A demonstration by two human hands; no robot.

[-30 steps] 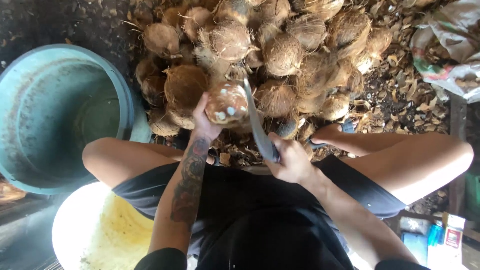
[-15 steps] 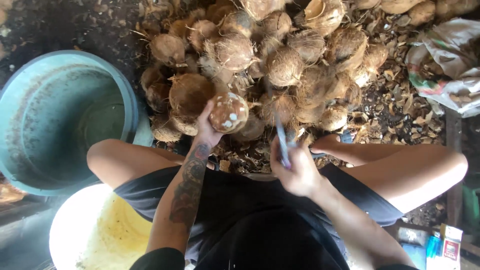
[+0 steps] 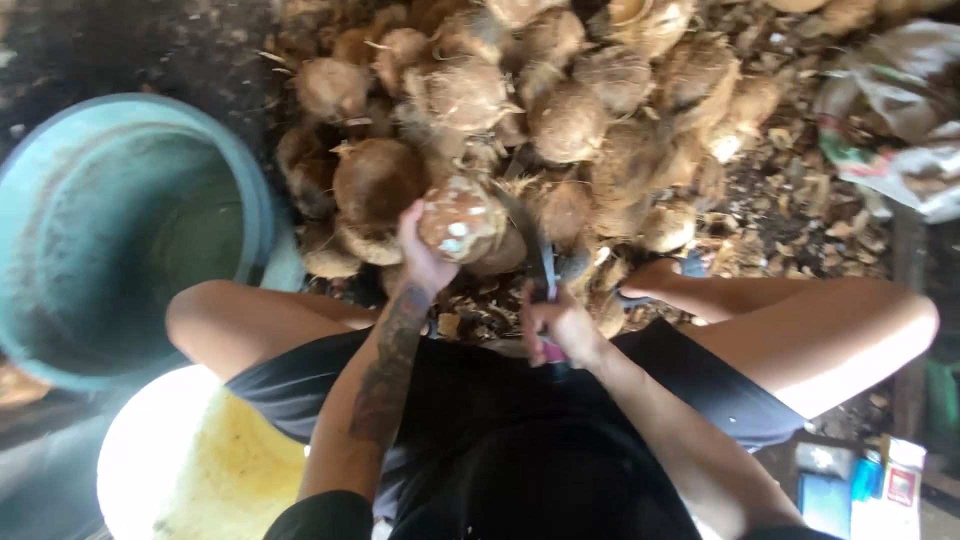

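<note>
The coconut (image 3: pixel 460 220) is held up in the air, in front of the person's knees and just before the big heap of husked coconuts (image 3: pixel 560 110). Its husk is partly cut away, and some pale spots show on the brown surface. The left hand (image 3: pixel 425 255) holds it from below and from the left side, with the fingers closed around it. The right hand (image 3: pixel 560 325) is lower and near to the body; its fingers grip the handle of a knife (image 3: pixel 547 270), and the dark blade points up toward the coconut. The picture is blurred here, so I cannot tell if the blade touches it. On the left side stands a large teal tub (image 3: pixel 60 330), and below it a white basin (image 3: pixel 140 450) with something yellow inside. Husk pieces (image 3: pixel 770 200) lie on the ground at the right.
</note>
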